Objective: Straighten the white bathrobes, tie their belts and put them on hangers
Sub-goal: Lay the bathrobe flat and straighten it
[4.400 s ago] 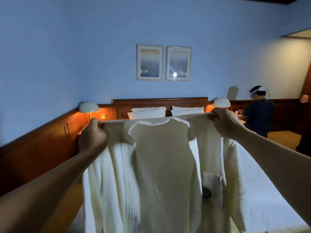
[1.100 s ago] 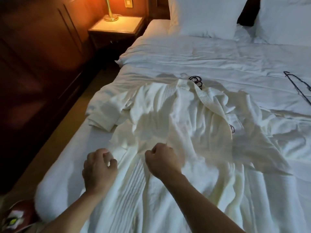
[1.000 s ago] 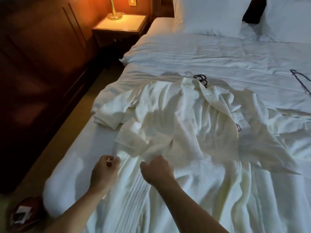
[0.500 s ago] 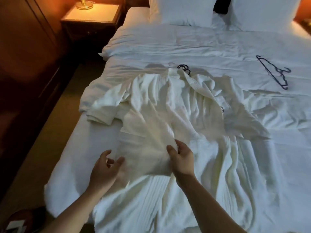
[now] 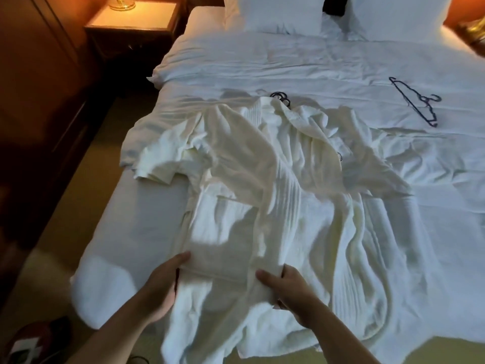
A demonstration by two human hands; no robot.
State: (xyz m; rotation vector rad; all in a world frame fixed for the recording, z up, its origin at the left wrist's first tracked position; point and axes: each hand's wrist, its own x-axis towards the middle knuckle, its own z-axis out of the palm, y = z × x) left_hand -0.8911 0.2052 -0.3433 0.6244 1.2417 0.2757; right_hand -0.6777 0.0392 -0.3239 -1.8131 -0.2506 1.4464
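Observation:
A white bathrobe (image 5: 275, 179) lies crumpled on the bed (image 5: 288, 61), collar towards the pillows, hem hanging over the near edge. A dark hanger hook (image 5: 282, 97) pokes out at its collar. My left hand (image 5: 162, 282) grips the left side of a front panel near the hem. My right hand (image 5: 288, 287) pinches the same panel's right edge. A second dark hanger (image 5: 417, 103) lies bare on the bedcover at the right. I see no belt.
Two white pillows (image 5: 275, 11) stand at the bed's head. A wooden nightstand (image 5: 131, 24) with a lit lamp stands at the far left beside wood-panelled wall. A red object (image 5: 29, 340) lies on the floor at the lower left.
The robe was held up by the shoulders, then laid on the bed. In the last second both hands slid down the front panel towards the hem and took hold of it.

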